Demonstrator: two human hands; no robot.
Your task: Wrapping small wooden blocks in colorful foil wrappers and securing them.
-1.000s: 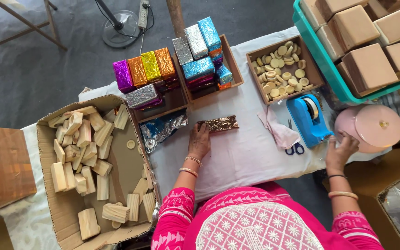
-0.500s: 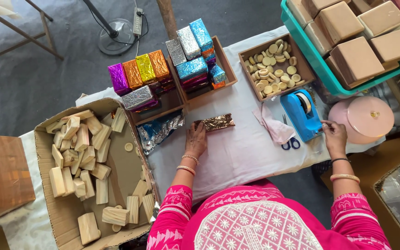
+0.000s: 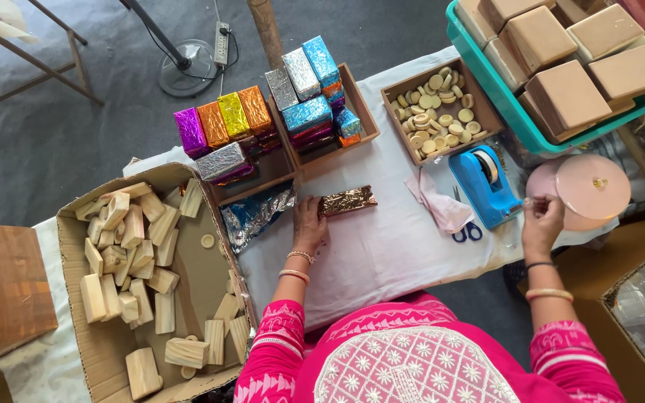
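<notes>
A cardboard box of wooden blocks (image 3: 143, 276) sits near left, foil-wrapped bars (image 3: 225, 123) far centre, and a teal crate of brown slabs (image 3: 561, 67) far right.
</notes>
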